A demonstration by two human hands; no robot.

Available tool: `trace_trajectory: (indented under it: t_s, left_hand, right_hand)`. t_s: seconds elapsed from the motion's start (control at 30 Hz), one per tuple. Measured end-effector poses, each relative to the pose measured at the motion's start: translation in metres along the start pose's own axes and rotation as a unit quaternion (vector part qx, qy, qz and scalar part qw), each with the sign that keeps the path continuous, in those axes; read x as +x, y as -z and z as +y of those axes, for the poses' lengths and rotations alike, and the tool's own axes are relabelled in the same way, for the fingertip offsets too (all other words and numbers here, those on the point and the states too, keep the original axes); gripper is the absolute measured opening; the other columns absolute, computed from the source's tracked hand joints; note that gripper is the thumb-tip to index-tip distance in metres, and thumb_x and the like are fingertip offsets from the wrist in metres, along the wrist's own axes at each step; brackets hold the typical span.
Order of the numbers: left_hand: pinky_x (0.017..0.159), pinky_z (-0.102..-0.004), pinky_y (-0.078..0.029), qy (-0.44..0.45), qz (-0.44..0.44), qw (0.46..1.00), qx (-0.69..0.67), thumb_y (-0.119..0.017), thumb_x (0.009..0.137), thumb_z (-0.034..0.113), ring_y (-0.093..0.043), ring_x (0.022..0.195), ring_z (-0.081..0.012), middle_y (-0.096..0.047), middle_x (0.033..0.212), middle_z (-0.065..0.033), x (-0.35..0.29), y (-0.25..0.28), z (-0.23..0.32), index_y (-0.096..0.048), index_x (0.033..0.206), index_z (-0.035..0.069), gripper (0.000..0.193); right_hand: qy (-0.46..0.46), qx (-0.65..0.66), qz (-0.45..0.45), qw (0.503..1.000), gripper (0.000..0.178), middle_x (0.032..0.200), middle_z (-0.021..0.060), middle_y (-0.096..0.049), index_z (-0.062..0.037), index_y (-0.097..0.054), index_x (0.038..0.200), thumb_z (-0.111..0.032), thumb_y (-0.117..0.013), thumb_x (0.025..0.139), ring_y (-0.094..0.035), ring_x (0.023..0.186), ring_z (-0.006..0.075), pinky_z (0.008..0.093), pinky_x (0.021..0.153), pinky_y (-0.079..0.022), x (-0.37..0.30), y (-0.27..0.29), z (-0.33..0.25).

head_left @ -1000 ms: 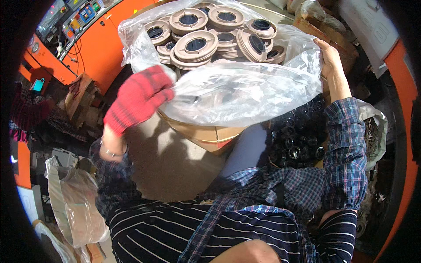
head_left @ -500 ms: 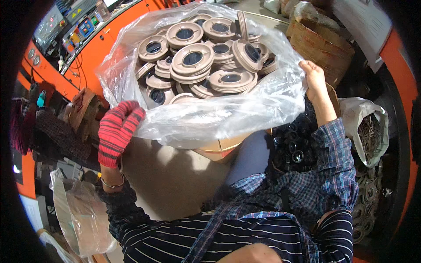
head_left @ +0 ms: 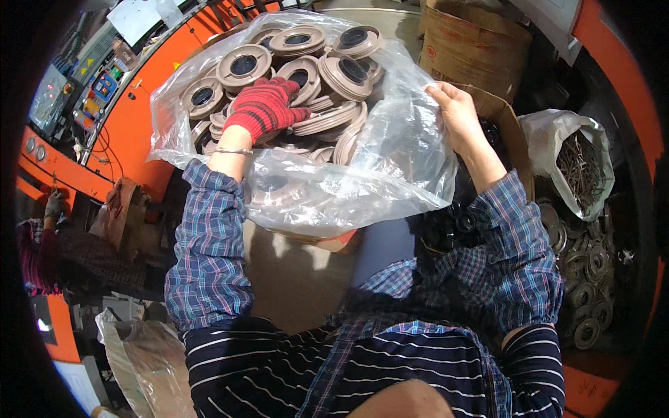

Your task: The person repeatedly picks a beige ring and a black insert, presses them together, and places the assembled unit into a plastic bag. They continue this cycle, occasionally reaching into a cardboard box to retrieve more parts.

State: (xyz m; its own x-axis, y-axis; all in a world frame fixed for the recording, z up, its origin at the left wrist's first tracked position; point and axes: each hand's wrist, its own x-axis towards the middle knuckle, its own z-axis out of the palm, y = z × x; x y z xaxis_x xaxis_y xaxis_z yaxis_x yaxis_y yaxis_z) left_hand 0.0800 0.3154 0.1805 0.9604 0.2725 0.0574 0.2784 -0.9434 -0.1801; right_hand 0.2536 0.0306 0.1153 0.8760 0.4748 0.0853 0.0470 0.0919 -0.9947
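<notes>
A large clear plastic bag (head_left: 408,132) stands wide at the mouth in front of me, piled with round beige discs (head_left: 244,65) that have dark centres. My left hand (head_left: 266,109), in a red and black striped glove, lies over the middle of the pile. Its thumb and fingers are apart, resting on the discs; some fingertips are hidden among them. At the bag's right side, my bare right hand (head_left: 456,115) pinches the plastic edge between thumb and fingers. The discs lie tilted and overlapping, several in short stacks.
Behind the bag at the right stands a brown cardboard box (head_left: 474,49). A white sack (head_left: 540,132) of thin metal pieces sits to my right, above metal rings (head_left: 589,265). Black parts (head_left: 456,226) lie nearer. Orange cabinets (head_left: 143,115) and another person's gloved hand (head_left: 54,204) are at left.
My left hand has gone from the bag's left rim onto the discs. My right hand still grips the bag's edge. The view has shifted, and some discs at the front right lean differently.
</notes>
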Motion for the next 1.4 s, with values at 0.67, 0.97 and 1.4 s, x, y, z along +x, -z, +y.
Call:
trace_trajectory:
  t_s: [0.67,0.97,1.4]
  left_hand:
    - [0.104,-0.0316,-0.043,0.138,0.217,0.949,-0.181,-0.053,0.102,0.016,-0.056,0.123,-0.0174,-0.061,0.135,-0.0095,-0.108,-0.034,-0.050,-0.056,0.137,0.002,0.038]
    - [0.104,-0.0439,-0.044,-0.239,0.132,0.922,-0.273,-0.051,0.095,0.010,-0.056,0.120,-0.0325,-0.062,0.127,-0.0168,-0.157,0.038,0.155,-0.060,0.128,-0.003,0.036]
    - [0.083,-0.0358,-0.053,-0.323,-0.100,0.911,-0.234,-0.070,0.078,0.004,-0.067,0.095,-0.0278,-0.071,0.106,-0.0127,-0.096,-0.134,0.258,-0.069,0.110,0.008,0.032]
  right_hand:
    - [0.038,0.074,-0.002,0.996,0.023,0.082,0.0059,-0.069,-0.0013,-0.066,0.102,-0.024,-0.065,0.095,-0.062,0.070,0.0119,0.0271,0.065,-0.052,-0.073,0.088,0.065]
    - [-0.135,-0.049,0.447,0.883,0.023,0.087,0.0038,-0.068,0.0002,-0.068,0.108,-0.018,-0.063,0.095,-0.063,0.077,0.0106,0.0267,0.067,-0.049,-0.351,0.403,0.167]
    - [-0.229,-0.752,0.381,0.487,0.088,0.144,0.0258,-0.044,0.0044,-0.036,0.143,-0.028,-0.079,0.073,-0.040,0.134,0.0417,0.0492,0.107,-0.039,-0.418,0.649,0.162]
